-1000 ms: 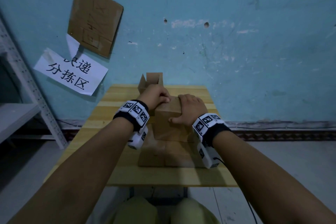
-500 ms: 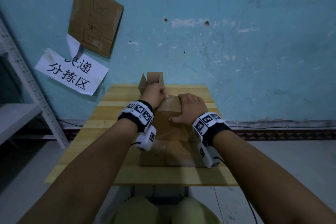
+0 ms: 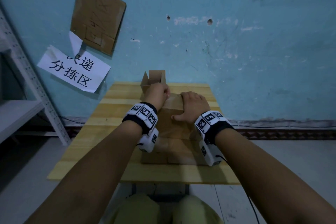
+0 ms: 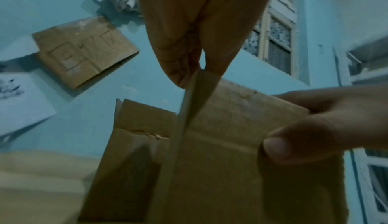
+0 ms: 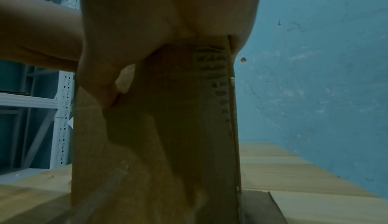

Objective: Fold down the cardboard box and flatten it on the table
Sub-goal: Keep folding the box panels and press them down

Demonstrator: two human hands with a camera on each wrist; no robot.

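Figure: head view with both wrist views. I see the cardboard box (image 3: pixel 171 125) standing near the middle of the wooden table (image 3: pixel 112 114), its lower flaps spread flat on the tabletop toward the near edge. What lies inside it I cannot tell, since both hands cover its top. A second, smaller open box (image 3: pixel 153 80) stands at the far edge of the table against the blue wall (image 3: pixel 236 51); its flaps are up and its inside is too dark to read.

My left hand (image 3: pixel 157 94) is curled at the top left corner of the cardboard box; in the left wrist view its fingers (image 4: pixel 178 58) pinch a thin upright edge of cardboard. My right hand (image 3: pixel 193 106) lies over the top right of the box, fingers wrapped over the far edge and thumb (image 3: pixel 177 118) pressed on the near face, so it grips the top panel.

On the wall hang a cardboard sheet (image 3: pixel 98 18) and a white paper sign (image 3: pixel 73 71). A metal shelf (image 3: pixel 27 78) stands left of the table.
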